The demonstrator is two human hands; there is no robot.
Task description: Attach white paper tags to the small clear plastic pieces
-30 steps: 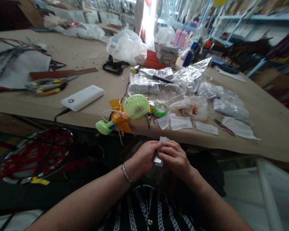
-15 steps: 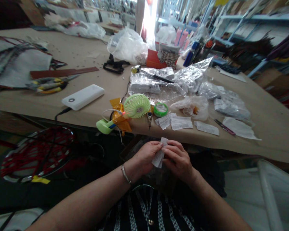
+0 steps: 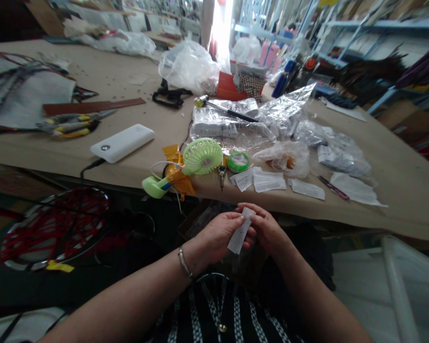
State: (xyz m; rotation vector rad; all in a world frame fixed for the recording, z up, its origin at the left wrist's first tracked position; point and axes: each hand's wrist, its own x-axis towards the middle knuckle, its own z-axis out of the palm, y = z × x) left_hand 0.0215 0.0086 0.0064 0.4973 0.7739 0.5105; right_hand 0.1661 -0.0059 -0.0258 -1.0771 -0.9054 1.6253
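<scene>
A narrow printed paper label is held between both hands below the table's front edge. My left hand grips its left side, thumb on top. My right hand pinches the label's upper right part, its fingers partly behind the paper. On the table just beyond lie more printed labels, in small fanned stacks, and a separate label stack. A green round container with something white inside stands behind them, beside an upright-looking metal-tipped tool at the edge.
A green handheld fan is fixed at the edge with orange tape, near a white power bank. Tweezers, a hammer, clear plastic bags and pliers lie on the table.
The label has turned and shows more of its printed face. My right hand's fingers have shifted from over the label to its upper edge and behind it.
</scene>
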